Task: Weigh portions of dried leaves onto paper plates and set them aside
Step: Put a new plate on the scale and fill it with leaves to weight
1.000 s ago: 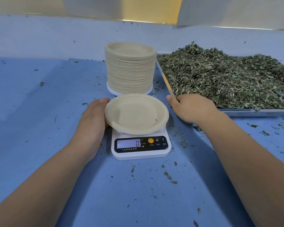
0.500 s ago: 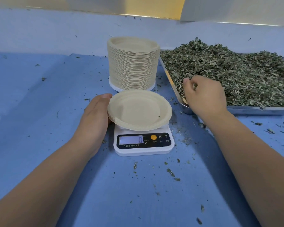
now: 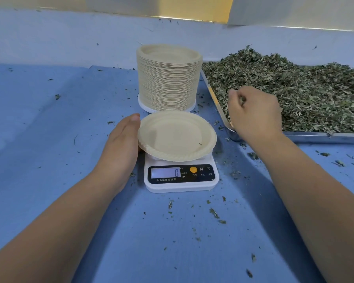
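Paper plate [image 3: 176, 135] on the white scale [image 3: 181, 184], display at 0, just in front of the tall stack of plates [image 3: 168, 78]; dried leaves [image 3: 294, 94] heaped in the metal tray [image 3: 323, 137] to the right. Left hand [image 3: 121, 146] laid against the plate's left rim, thumb straight, fingers hidden beneath, grip impossible to tell. Right hand [image 3: 253, 113] over the tray's near left corner, fingers curled around a pinch of leaves; crumbs scattered across the blue table [image 3: 49, 119].

Lit brightly and evenly from above; soft dark shadows on the blue table cover [image 3: 41, 123]; sharp throughout, bowed slightly toward the edges.
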`<action>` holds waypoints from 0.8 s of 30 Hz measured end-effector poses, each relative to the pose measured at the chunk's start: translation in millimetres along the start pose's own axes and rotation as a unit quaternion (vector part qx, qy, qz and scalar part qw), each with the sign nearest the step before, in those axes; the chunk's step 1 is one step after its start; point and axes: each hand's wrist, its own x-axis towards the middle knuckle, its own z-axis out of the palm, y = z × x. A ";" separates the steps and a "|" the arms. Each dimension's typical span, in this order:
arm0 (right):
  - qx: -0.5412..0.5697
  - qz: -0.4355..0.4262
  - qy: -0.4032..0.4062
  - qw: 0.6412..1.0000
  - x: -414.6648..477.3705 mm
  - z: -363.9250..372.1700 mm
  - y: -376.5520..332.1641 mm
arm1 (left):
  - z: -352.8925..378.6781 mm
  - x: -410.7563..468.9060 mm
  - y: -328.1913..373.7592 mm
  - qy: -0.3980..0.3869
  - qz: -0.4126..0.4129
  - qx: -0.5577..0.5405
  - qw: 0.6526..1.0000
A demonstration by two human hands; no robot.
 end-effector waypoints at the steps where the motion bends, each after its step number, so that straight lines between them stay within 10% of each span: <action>1: 0.015 -0.021 0.011 1.000 -0.8 -2.6 -14.5 | 0.3 -1.4 2.0 -0.001 0.002 -0.001 1.000; 5: 0.145 -0.101 0.008 0.984 -16.3 -8.1 -73.6 | 1.4 -6.7 7.0 0.004 0.000 -0.021 1.000; 12: 0.099 -0.193 -0.254 0.942 -35.4 1.2 -88.5 | -1.7 3.0 -3.8 -0.003 0.025 -0.055 0.998; 17: 0.198 -0.113 -0.194 0.954 -15.0 -5.7 -68.1 | 0.0 2.1 -1.5 0.009 0.019 -0.030 0.999; 24: -0.076 0.020 -0.123 0.989 2.5 -3.5 20.0 | 2.8 -2.9 1.9 0.004 0.025 -0.013 1.000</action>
